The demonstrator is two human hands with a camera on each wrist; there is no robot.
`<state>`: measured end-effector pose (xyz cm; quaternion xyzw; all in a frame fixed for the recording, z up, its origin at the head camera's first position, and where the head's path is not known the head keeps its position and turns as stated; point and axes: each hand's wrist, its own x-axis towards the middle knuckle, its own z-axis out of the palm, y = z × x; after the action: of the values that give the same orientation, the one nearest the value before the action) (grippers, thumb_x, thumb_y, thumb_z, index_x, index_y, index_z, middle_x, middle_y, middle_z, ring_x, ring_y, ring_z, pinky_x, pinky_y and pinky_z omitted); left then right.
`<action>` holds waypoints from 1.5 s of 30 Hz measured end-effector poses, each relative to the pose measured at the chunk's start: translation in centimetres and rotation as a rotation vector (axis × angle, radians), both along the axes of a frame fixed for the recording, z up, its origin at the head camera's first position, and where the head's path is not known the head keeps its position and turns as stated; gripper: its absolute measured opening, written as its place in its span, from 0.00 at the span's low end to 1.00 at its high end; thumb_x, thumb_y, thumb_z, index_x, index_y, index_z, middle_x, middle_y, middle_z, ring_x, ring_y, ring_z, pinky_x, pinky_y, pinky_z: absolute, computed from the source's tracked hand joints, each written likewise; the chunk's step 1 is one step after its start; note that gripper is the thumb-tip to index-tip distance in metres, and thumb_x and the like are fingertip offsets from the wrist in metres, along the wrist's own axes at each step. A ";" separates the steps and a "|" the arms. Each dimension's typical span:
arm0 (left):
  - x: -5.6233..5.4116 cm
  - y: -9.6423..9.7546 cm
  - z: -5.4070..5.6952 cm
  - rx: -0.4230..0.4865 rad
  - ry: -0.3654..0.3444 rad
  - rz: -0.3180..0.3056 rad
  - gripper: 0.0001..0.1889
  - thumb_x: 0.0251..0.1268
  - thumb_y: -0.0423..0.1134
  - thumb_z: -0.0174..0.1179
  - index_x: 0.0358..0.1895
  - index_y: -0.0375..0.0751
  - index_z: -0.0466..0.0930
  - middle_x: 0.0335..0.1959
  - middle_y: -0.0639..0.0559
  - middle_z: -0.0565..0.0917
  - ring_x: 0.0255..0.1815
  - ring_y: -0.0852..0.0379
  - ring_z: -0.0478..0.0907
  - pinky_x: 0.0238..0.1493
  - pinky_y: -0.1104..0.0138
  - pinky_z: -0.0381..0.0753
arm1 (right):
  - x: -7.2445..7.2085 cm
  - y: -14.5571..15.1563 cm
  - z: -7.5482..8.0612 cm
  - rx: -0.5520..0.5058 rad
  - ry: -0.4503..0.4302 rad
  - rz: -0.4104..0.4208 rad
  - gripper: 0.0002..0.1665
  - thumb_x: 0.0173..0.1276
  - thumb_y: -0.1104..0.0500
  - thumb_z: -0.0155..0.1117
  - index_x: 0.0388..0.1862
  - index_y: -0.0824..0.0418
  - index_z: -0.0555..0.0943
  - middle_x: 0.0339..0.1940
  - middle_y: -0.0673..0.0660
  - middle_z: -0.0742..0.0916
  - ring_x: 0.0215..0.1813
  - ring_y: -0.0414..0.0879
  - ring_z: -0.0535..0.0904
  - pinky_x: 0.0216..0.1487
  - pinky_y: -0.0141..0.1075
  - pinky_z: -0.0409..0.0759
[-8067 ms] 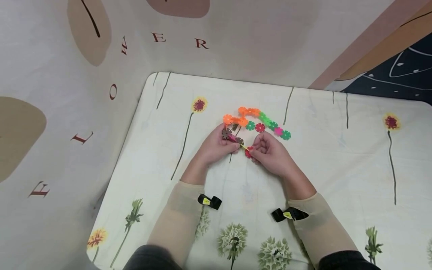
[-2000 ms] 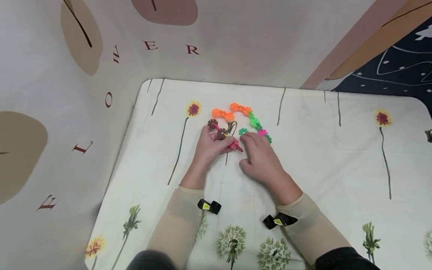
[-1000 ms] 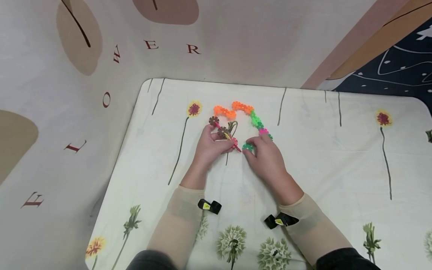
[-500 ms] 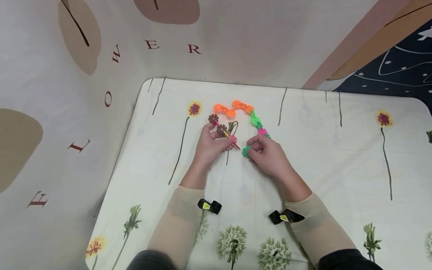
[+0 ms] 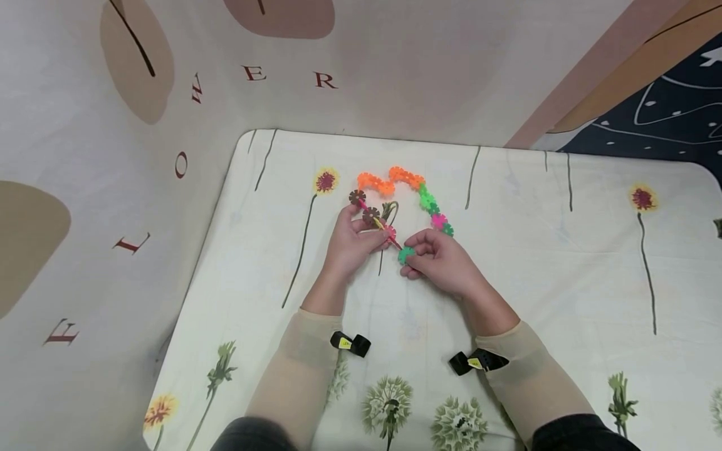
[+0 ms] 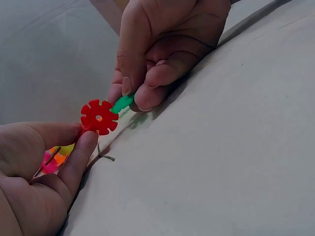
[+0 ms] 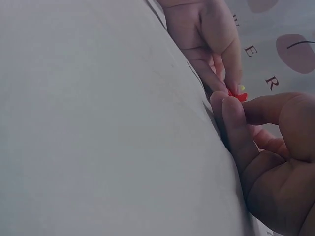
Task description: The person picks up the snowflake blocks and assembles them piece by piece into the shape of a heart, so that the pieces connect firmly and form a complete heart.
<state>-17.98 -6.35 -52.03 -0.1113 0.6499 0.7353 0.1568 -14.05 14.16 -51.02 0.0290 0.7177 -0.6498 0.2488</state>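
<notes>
A chain of interlocking snowflake discs curves over the table, with orange discs (image 5: 376,185), light green discs (image 5: 427,200), a pink disc (image 5: 439,220) and brown discs (image 5: 370,217). My left hand (image 5: 351,245) pinches the chain's near-left end; in the left wrist view its thumb and finger hold a red disc (image 6: 99,117). Between my right hand's (image 5: 445,260) thumb and fingers is a green disc (image 5: 405,255). Seen from the left wrist, the green disc's edge meets the red disc's rim; whether they interlock I cannot tell. In the right wrist view, fingers hide the green disc.
A white cloth (image 5: 564,263) printed with flowers covers the table. Its far edge runs along a pale wall hanging (image 5: 423,75) with letters. The chain's other end, a dark green disc (image 5: 448,230), lies just beyond my right hand.
My right hand has picked up the loose green disc from inside the curve and brought it leftward to the red end. The left hand keeps its grip; red pieces have joined that end since the earliest frame.
</notes>
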 end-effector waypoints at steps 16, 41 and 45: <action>0.1 -0.3 0.0 -0.052 -0.002 -0.093 0.43 0.66 0.22 0.70 0.80 0.40 0.57 0.54 0.37 0.85 0.44 0.44 0.90 0.46 0.58 0.92 | 0.1 -0.4 -0.1 -0.024 0.007 -0.046 0.17 0.75 0.72 0.67 0.59 0.72 0.77 0.37 0.64 0.86 0.36 0.52 0.92 0.41 0.40 0.92; 0.2 -0.9 0.3 -0.238 -0.027 -0.327 0.52 0.62 0.37 0.80 0.82 0.39 0.54 0.43 0.45 0.91 0.35 0.45 0.91 0.45 0.56 0.91 | 0.2 0.6 1.0 0.287 0.260 -0.114 0.14 0.75 0.55 0.71 0.54 0.60 0.83 0.31 0.56 0.90 0.28 0.50 0.85 0.31 0.36 0.84; 0.1 -0.8 0.3 -0.181 -0.048 -0.302 0.48 0.68 0.36 0.75 0.83 0.38 0.51 0.40 0.41 0.90 0.32 0.46 0.91 0.39 0.58 0.92 | -0.2 1.9 1.3 0.455 0.381 -0.357 0.10 0.79 0.54 0.62 0.47 0.60 0.85 0.33 0.56 0.85 0.35 0.51 0.78 0.36 0.37 0.76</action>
<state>-17.87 -7.14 -51.77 -0.0435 0.7189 0.6389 0.2703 -14.23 16.03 -49.73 0.0872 0.8614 -0.5001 -0.0200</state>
